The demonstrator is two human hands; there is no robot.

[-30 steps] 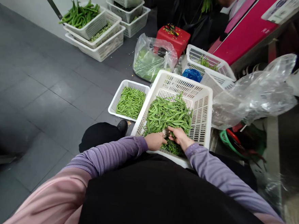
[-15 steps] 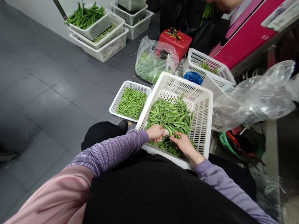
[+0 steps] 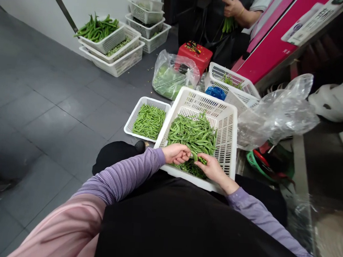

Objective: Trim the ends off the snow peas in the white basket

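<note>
A large white plastic basket (image 3: 227, 148) sits in front of my body, with a heap of flat green pea pods (image 3: 193, 132) inside. Over its near end my two hands work close together on one snow pea pod (image 3: 194, 156). My left hand (image 3: 177, 154) is closed, thumb and finger pinching the pod's left end. My right hand (image 3: 211, 168) grips the other side of the pod, and more green pods show in its fingers. Below the hands lie dark green trimmings (image 3: 192, 168). Left of the basket stands a smaller white basket (image 3: 127, 126) of pods.
A plastic bag of green vegetables (image 3: 170, 79) and a red stool (image 3: 195, 57) lie beyond. Stacked white baskets (image 3: 117, 68) stand by the wall. A co-worker's hand (image 3: 232, 8) holds green stalks. Clear plastic bags (image 3: 278, 116) crowd the right side.
The view has shifted slightly, bringing more of the co-worker into sight. My hands stay together over the basket; the left fist has turned a little, and the pod between them shows more plainly.
</note>
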